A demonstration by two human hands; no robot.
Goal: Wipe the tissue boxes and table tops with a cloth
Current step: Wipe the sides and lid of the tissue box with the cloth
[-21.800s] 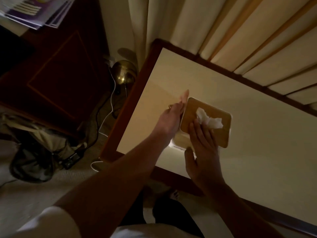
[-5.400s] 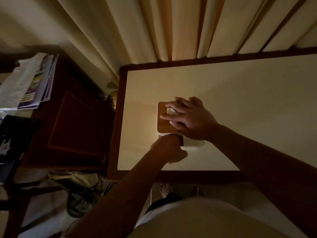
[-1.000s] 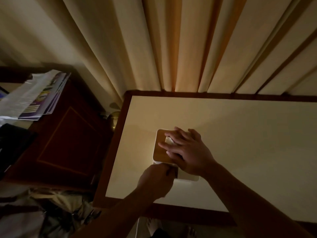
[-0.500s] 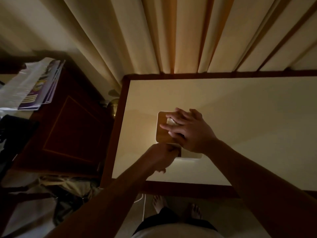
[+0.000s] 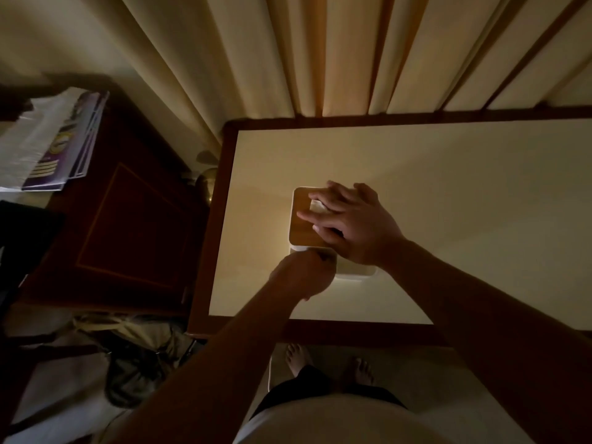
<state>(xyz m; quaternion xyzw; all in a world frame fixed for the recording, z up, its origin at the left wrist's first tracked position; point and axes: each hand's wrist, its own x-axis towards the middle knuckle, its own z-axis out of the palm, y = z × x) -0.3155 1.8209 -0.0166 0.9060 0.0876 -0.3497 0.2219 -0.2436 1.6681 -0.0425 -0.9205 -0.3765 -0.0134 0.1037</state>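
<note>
My right hand (image 5: 355, 225) covers half the white, wooden-lidded tissue box (image 5: 302, 227); I can't tell whether my curled left hand (image 5: 301, 274) grips anything. The cream, dark-framed table top (image 5: 464, 193) is cut off right.

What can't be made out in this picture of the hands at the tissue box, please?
Head view:
Cloth: unseen; the curled left hand is in shadow, its contents unclear.
Tissue box lid's right part: under the right hand.
Table: right end cut by the frame edge.
Papers: print too dim to read.

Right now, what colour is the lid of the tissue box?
The lid is wood brown; the head view shows it best.
</note>
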